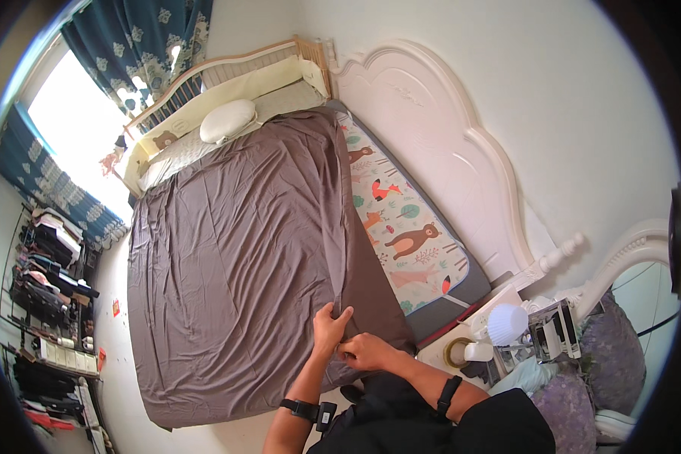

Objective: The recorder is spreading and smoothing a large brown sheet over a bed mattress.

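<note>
A brown fabric sheet [232,255] lies wrinkled over most of the bed, with a fold running along its headboard side. At the near edge of the bed, my left hand [330,328] pinches the sheet between thumb and fingers. Just to its right, my right hand [366,352] is closed on the sheet's edge. Between the brown sheet and the headboard [431,125], a mattress pad printed with bears and foxes [408,227] lies uncovered on the grey mattress [479,278].
A wooden crib [312,51] with a white pillow [227,121] adjoins the far side. At right, a nightstand [431,356] holds a pleated lamp shade [507,324] beside a mirror frame [607,267]. Clothes racks [51,278] stand at left.
</note>
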